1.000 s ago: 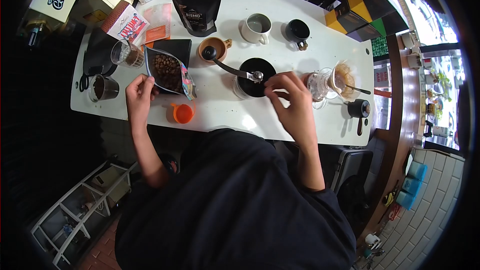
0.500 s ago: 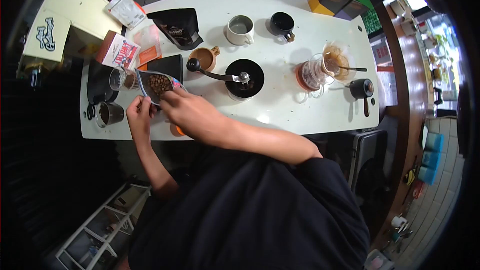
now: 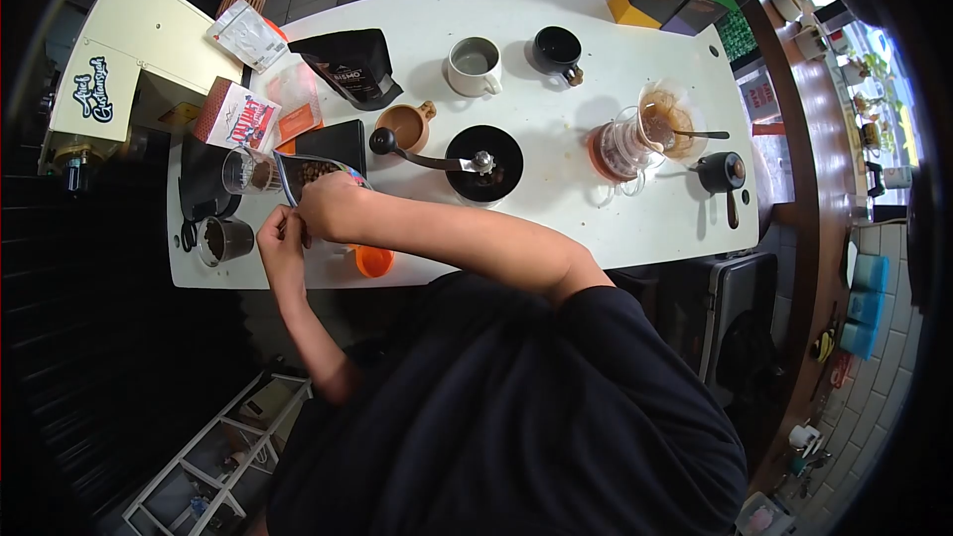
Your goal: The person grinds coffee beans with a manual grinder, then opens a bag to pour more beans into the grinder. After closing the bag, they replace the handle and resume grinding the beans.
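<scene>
An unsealed bag of coffee beans (image 3: pixel 279 167) stands at the left of the table, with brown beans visible inside. My left hand (image 3: pixel 282 243) is closed on the near left edge of its rim, thumb and fingers pinched. Right beside it, my right hand (image 3: pixel 333 208) is closed at the same near edge, and its knuckles cover part of the bag; its fingertips are mostly hidden. An orange cup (image 3: pixel 375 260) sits just below my right forearm. Beyond that forearm stands a hand coffee grinder (image 3: pixel 459 179), its crank handle (image 3: pixel 422 157) pointing left.
Left of the bag are clear cups with dark contents (image 3: pixel 226 240). Behind are a black coffee pouch (image 3: pixel 359 69), a wooden cup (image 3: pixel 405 126), a white mug (image 3: pixel 475 67) and a black mug (image 3: pixel 557 52). On the right stands a glass dripper with a filter (image 3: pixel 625 147).
My right hand has shifted left and down to the bag's near edge, close to my left hand. More of the orange cup shows. The view has shifted slightly.
</scene>
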Demonstrator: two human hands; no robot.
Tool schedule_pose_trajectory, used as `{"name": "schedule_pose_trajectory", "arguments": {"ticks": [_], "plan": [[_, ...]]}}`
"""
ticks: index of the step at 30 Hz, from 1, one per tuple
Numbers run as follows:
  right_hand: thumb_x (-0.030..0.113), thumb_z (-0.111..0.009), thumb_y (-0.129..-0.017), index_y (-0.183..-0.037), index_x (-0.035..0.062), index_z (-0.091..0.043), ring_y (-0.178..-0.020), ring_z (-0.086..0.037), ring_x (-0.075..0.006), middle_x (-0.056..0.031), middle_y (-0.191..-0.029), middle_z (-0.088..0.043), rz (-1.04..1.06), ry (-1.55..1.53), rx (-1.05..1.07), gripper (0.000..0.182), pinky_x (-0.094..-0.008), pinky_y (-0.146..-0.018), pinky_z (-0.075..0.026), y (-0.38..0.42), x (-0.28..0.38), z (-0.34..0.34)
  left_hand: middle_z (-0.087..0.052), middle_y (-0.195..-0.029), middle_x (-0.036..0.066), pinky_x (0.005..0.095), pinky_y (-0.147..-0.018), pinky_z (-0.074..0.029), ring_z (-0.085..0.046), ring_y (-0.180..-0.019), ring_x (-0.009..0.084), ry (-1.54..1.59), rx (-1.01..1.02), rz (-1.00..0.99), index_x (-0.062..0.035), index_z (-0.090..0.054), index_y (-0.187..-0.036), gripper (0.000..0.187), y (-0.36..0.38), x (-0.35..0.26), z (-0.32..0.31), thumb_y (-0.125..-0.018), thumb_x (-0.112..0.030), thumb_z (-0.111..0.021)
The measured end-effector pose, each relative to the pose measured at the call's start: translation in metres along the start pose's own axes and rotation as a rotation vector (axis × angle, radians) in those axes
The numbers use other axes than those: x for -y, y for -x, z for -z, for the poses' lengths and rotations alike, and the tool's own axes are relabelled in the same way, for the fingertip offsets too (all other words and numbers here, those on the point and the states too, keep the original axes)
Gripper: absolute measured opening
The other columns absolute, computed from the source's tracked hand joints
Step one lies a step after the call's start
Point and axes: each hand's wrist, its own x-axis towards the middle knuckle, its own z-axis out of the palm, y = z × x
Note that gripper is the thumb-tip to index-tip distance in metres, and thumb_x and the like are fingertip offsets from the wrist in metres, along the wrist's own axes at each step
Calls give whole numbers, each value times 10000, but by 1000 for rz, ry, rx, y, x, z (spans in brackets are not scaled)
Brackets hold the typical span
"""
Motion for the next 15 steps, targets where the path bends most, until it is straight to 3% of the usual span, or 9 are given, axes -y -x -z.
{"name": "schedule_pose_trajectory", "arguments": {"ticks": [4, 6, 8, 9, 10, 11, 12, 14, 15], "plan": [[218, -683, -872, -950, 22, -766, -924, -735, -322, -151, -960, -742, 1, -39, -22, 227, -411, -771, -586, 21, 6, 7, -487, -683, -32, 221, -555, -320, -404, -599, 35, 0, -15, 6, -48, -521, -746, 287, 1, 0, 1, -1026, -113, -537], [145, -671, -846, -944, 8, -733, -949, -703, -294, -129, -973, -691, 155, 161, -395, 180, -371, -820, -565, 54, 13, 7, -492, -677, -32, 219, -555, -326, -417, -599, 33, -28, -19, 20, -49, -520, -740, 291, -3, 6, 10, -1021, -120, -548], [101, -652, -824, -980, 9, -693, -950, -673, -271, -109, -1000, -635, 244, 120, -517, 186, -364, -840, -547, 108, 24, 29, -497, -672, -33, 217, -555, -332, -430, -599, 32, -50, -31, 41, -51, -520, -734, 294, -2, 8, 10, -1016, -127, -559], [85, -643, -822, -1044, 17, -675, -925, -680, -275, -102, -1008, -622, 199, 98, -541, 235, -382, -802, -559, 138, 24, 34, -502, -667, -31, 215, -557, -340, -449, -603, 33, -39, -39, 27, -53, -520, -730, 295, 1, 2, 4, -1011, -130, -570], [63, -622, -830, -1070, 19, -661, -906, -683, -292, -136, -1020, -640, 9, -10, -431, 247, -404, -778, -569, 174, 26, 51, -508, -662, -30, 214, -559, -348, -469, -607, 34, -28, -50, 16, -54, -520, -726, 296, 3, -3, 1, -1005, -134, -580], [43, -595, -846, -1076, 16, -654, -800, -678, -338, -178, -972, -664, -90, -171, -532, 238, -427, -739, -572, 206, 20, 63, -522, -665, -26, 212, -561, -359, -498, -618, 38, -30, -52, 22, -52, -521, -730, 289, 4, -4, 0, -1002, -126, -585], [49, -576, -876, -1118, 22, -638, -693, -650, -384, -199, -802, -665, -293, -159, -474, 252, -466, -693, -543, 228, 12, 72, -522, -665, -26, 212, -561, -359, -498, -618, 38, -20, -65, 37, -52, -521, -730, 289, 4, -5, 0, -1002, -126, -585], [70, -571, -901, -1200, 52, -603, -634, -632, -404, -190, -642, -611, -549, -31, -323, 301, -500, -658, -504, 255, -15, 78, -519, -664, -26, 215, -562, -357, -489, -617, 38, -33, -64, 0, -51, -517, -727, 295, 3, -4, -3, -1005, -125, -583], [87, -581, -904, -1248, 65, -579, -642, -635, -402, -192, -614, -596, -553, -27, -282, 345, -514, -655, -491, 264, -25, 76, -515, -659, -25, 217, -559, -351, -479, -612, 38, -8, -53, -11, -51, -511, -723, 302, 1, 0, -2, -1006, -126, -583]]}}
